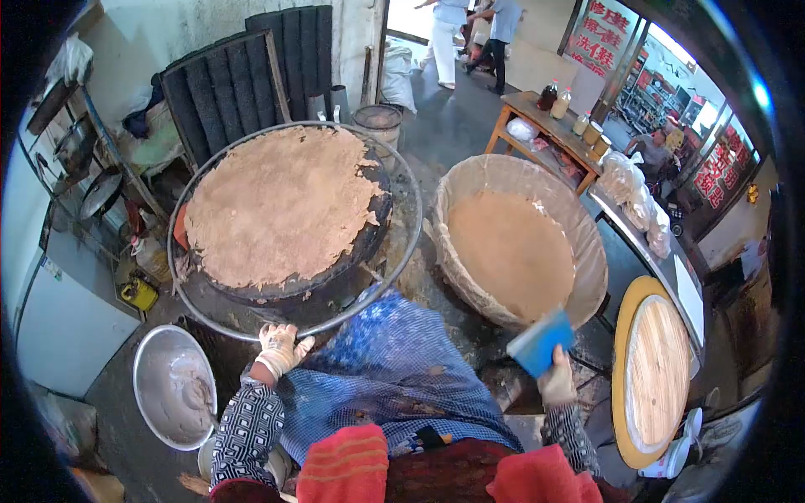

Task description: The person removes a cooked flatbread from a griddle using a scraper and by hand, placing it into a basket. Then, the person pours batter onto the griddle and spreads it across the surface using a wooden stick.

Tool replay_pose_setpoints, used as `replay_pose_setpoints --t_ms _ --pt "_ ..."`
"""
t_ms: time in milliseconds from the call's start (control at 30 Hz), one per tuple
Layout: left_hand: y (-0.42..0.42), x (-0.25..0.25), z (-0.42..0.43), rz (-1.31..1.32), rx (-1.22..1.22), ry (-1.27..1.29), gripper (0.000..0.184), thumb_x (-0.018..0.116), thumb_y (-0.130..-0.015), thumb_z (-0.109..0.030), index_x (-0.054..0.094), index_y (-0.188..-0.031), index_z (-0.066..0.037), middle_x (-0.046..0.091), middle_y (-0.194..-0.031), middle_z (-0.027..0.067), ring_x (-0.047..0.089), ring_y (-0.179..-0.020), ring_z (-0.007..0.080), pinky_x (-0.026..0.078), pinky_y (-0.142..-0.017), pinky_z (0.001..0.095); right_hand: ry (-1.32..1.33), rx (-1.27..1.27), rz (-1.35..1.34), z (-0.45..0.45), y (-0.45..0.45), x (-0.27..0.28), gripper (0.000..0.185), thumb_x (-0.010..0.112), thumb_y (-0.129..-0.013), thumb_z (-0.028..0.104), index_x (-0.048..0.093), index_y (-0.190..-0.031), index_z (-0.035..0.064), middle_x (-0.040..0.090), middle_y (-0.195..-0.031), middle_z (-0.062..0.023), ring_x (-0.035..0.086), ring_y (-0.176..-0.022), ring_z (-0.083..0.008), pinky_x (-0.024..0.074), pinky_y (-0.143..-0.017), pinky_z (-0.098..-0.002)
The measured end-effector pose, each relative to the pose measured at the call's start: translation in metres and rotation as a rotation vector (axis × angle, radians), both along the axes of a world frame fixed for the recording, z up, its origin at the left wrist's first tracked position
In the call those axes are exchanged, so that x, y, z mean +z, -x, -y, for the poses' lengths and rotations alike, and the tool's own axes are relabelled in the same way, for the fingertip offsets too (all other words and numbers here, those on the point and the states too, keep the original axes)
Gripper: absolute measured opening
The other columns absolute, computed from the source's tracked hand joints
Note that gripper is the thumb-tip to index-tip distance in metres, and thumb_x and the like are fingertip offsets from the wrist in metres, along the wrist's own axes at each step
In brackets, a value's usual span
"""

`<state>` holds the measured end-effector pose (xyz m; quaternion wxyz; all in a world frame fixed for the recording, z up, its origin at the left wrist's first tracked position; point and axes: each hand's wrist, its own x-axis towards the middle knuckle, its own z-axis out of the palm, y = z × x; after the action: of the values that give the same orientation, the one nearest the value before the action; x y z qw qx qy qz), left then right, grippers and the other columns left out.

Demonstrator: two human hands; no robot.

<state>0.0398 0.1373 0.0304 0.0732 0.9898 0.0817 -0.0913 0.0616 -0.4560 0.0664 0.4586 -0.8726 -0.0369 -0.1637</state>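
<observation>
My left hand [282, 350], in a pale glove, has its fingers curled over the near edge of a large metal ring [417, 210]. That ring surrounds a round black griddle [384, 206] covered by a thin, ragged-edged brown flatbread [281, 201]. In my gloved right hand [557, 382] is a blue flat scraper [541, 342], somewhat blurred, held up in front of the near side of a wide basket [457, 289]. The basket is lined with cloth or plastic and has a broad brown layer [511, 251] inside.
At lower left stands a metal basin [144, 377] with pasty batter. A round wooden board [658, 373] leans at right. Beyond the basket, a wooden table [537, 109] bears bottles and jars. People [503, 25] are near the doorway; another person [652, 149] sits at right.
</observation>
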Motion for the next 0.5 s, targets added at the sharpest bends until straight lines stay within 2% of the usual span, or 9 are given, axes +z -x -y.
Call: replay_pose_setpoints --t_ms 67,133,167,233,267,300,333,400,500 --pt "0.002 0.006 -0.005 -0.02 -0.009 0.005 0.064 0.046 -0.085 -0.064 0.064 -0.108 -0.007 0.064 -0.114 0.0175 0.054 -0.115 0.0358 0.03 -0.105 0.0501 -1.352 0.078 -0.264 -0.077 -0.034 0.048 0.033 0.059 -0.089 0.009 0.053 -0.12 -0.0027 0.06 -0.114 -0.0168 0.059 -0.104 -0.0316 0.045 -0.094 -0.0384" --pt "0.002 0.013 -0.01 -0.086 -0.012 -0.004 0.063 0.046 -0.087 -0.062 0.063 -0.112 -0.007 0.063 -0.118 0.0172 0.053 -0.119 0.0348 0.029 -0.106 0.0491 -1.277 0.333 -0.287 -0.106 -0.085 0.02 0.041 0.057 -0.092 0.015 0.047 -0.129 0.0004 0.056 -0.126 -0.0129 0.055 -0.115 -0.0241 0.0421 -0.102 -0.0386" --pt "0.003 0.014 -0.011 -0.089 0.002 -0.008 0.063 0.046 -0.087 -0.062 0.063 -0.112 -0.007 0.063 -0.118 0.0172 0.053 -0.119 0.0348 0.029 -0.106 0.0491 -1.179 0.241 -0.369 -0.135 -0.097 0.026 0.038 0.061 -0.089 0.013 0.051 -0.124 0.0011 0.063 -0.112 -0.0101 0.061 -0.098 -0.0211 0.0491 -0.087 -0.0356" --pt "0.002 0.017 -0.01 -0.098 0.049 -0.045 0.061 0.045 -0.088 -0.06 0.063 -0.114 -0.008 0.063 -0.119 0.0165 0.052 -0.12 0.0344 0.029 -0.107 0.0492 -0.682 0.389 -0.18 -0.215 -0.113 0.049 0.018 0.06 -0.089 0.013 0.065 -0.103 0.0033 0.067 -0.089 -0.0051 0.061 -0.077 -0.0172 0.0506 -0.075 -0.0319" --pt "-0.002 0.012 -0.012 -0.196 0.08 -0.083 0.058 0.048 -0.088 -0.057 0.062 -0.116 -0.008 0.063 -0.119 0.0162 0.051 -0.122 0.0346 0.028 -0.107 0.0487 -0.212 0.427 -0.23 -0.238 -0.124 0.053 0.016 0.059 -0.088 0.015 0.068 -0.099 0.0053 0.069 -0.093 -0.0071 0.064 -0.08 -0.0222 0.0508 -0.077 -0.0333" --pt "-0.001 0.012 -0.01 -0.195 0.104 -0.085 0.058 0.048 -0.088 -0.057 0.062 -0.116 -0.008 0.063 -0.119 0.0162 0.051 -0.122 0.0346 0.028 -0.107 0.0487 -0.015 0.628 0.187 -0.272 -0.137 0.049 0.021 0.061 -0.082 0.014 0.068 -0.101 0.0085 0.069 -0.095 -0.0076 0.066 -0.085 -0.0289 0.0514 -0.08 -0.0373" --pt "0.0 0.01 -0.006 -0.176 0.133 -0.136 0.056 0.05 -0.088 -0.056 0.062 -0.116 -0.009 0.063 -0.118 0.0159 0.051 -0.12 0.035 0.029 -0.106 0.0484 0.275 0.763 0.458 -0.304 -0.156 0.037 0.022 0.057 -0.079 0.016 0.07 -0.097 0.0112 0.069 -0.097 -0.0085 0.065 -0.096 -0.027 0.0487 -0.089 -0.0407" --pt "0.001 0.011 0.001 -0.125 0.165 -0.168 0.05 0.056 -0.086 -0.052 0.064 -0.112 -0.01 0.065 -0.113 0.0146 0.054 -0.114 0.0351 0.031 -0.104 0.0478 0.389 0.795 0.725 -0.349 -0.166 0.022 0.025 0.055 -0.077 0.016 0.069 -0.097 0.0154 0.068 -0.101 -0.0033 0.062 -0.102 -0.021 0.0444 -0.095 -0.0427" --pt "0.002 -0.003 0.011 -0.017 0.179 -0.2 0.045 0.062 -0.082 -0.05 0.065 -0.102 -0.01 0.066 -0.104 0.0134 0.057 -0.106 0.0335 0.032 -0.102 0.0487 0.707 0.878 0.714 -0.387 -0.19 0.001 0.027 0.052 -0.08 0.018 0.065 -0.103 0.012 0.066 -0.103 -0.0063 0.06 -0.102 -0.0232 0.0433 -0.093 -0.0418"
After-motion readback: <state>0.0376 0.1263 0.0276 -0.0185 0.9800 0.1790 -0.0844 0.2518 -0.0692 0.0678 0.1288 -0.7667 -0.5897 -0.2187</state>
